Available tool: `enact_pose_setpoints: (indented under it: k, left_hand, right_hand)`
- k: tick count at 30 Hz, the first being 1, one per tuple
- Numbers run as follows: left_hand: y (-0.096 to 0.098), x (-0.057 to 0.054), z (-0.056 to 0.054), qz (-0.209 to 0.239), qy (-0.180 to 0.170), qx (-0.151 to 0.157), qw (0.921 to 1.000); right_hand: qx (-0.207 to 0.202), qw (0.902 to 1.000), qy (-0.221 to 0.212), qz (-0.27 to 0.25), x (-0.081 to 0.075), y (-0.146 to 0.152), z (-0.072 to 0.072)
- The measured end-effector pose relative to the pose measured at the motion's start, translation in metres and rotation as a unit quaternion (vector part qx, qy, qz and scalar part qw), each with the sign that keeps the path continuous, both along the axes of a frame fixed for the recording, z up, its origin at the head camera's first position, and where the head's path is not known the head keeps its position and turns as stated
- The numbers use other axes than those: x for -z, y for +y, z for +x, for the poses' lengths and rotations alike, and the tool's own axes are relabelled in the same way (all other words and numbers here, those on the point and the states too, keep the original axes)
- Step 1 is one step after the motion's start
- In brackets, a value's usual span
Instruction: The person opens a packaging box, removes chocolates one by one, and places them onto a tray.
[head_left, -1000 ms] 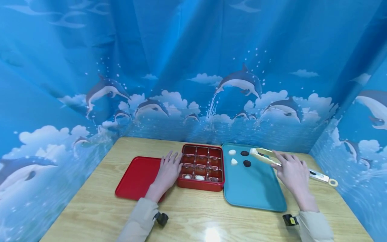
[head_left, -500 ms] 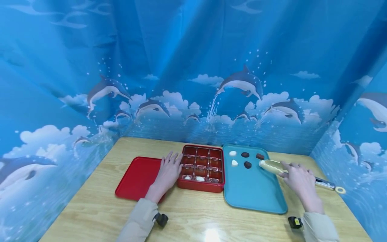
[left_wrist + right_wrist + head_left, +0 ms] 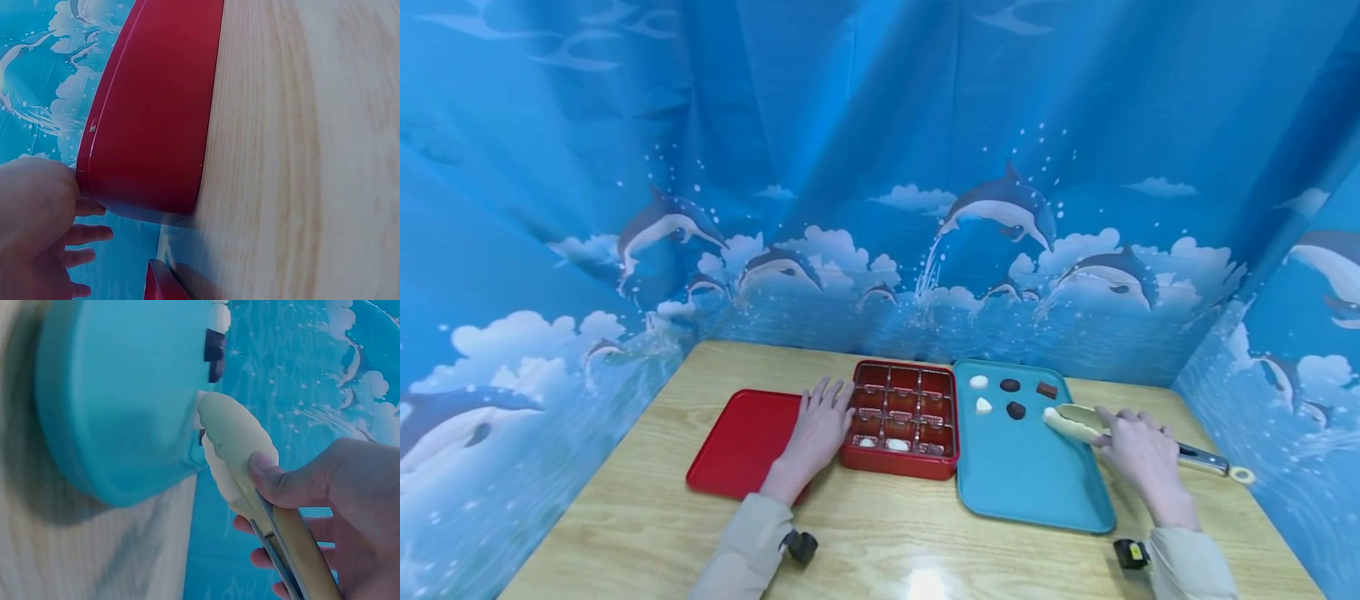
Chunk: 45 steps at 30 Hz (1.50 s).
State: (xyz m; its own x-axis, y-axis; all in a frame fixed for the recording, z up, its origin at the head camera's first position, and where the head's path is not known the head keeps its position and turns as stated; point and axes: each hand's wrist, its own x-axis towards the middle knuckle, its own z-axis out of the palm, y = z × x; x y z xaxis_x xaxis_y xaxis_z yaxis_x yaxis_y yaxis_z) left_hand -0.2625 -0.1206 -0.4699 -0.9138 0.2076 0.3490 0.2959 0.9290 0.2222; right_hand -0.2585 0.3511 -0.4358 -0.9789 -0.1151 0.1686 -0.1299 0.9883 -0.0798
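My right hand (image 3: 1138, 450) grips a pair of tongs (image 3: 1078, 423) with cream scalloped heads, thumb on one arm in the right wrist view. The heads reach over the right edge of the teal tray (image 3: 1030, 483). A whitish piece (image 3: 200, 412) shows by their tips; whether they pinch it I cannot tell. Farther back on the tray lie white chocolates (image 3: 978, 382), dark round chocolates (image 3: 1016, 410) and a brown block (image 3: 1047, 389). My left hand (image 3: 820, 423) rests with extended fingers against the left side of the red divided box (image 3: 898, 463).
Several pieces (image 3: 897, 446) sit in the box's front row of compartments. A flat red lid or tray (image 3: 741, 446) lies left of the box, partly under my left forearm. The wooden table (image 3: 865, 542) ends at a dolphin-print curtain (image 3: 880, 167).
My right hand and the tongs have moved right and nearer to me, uncovering the brown block. In the last half second they shifted only slightly. My left hand stays in place.
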Motion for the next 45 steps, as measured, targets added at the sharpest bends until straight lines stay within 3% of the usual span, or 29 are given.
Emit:
enact_pose_setpoints:
  k: [6,19,24,30,39,45]
  left_hand:
    - [0.0,-0.001,0.002,0.005,-0.014,-0.003,0.9999]
    - [-0.003,0.001,0.001,0.001,0.008,0.006,1.0]
    - [-0.005,0.0,-0.001,0.001,-0.006,0.028,0.9996]
    - [-0.012,-0.001,-0.004,-0.017,-0.047,0.045,0.9977]
    - [-0.013,0.001,-0.005,-0.022,-0.049,0.051,0.9972]
    - [-0.012,0.0,-0.004,-0.024,-0.045,0.051,0.9974]
  right_hand:
    - [0.003,0.9993,0.035,-0.01,-0.008,-0.002,0.003]
    - [-0.037,0.9921,0.12,-0.005,-0.02,-0.043,0.008]
    - [-0.072,0.9815,0.178,-0.005,-0.02,-0.063,0.011]
    - [-0.113,0.9724,0.204,0.009,-0.019,-0.093,0.012]
    - [-0.201,0.9566,0.203,0.059,-0.039,-0.141,0.007]
    - [-0.262,0.9378,0.202,0.105,-0.057,-0.172,0.003]
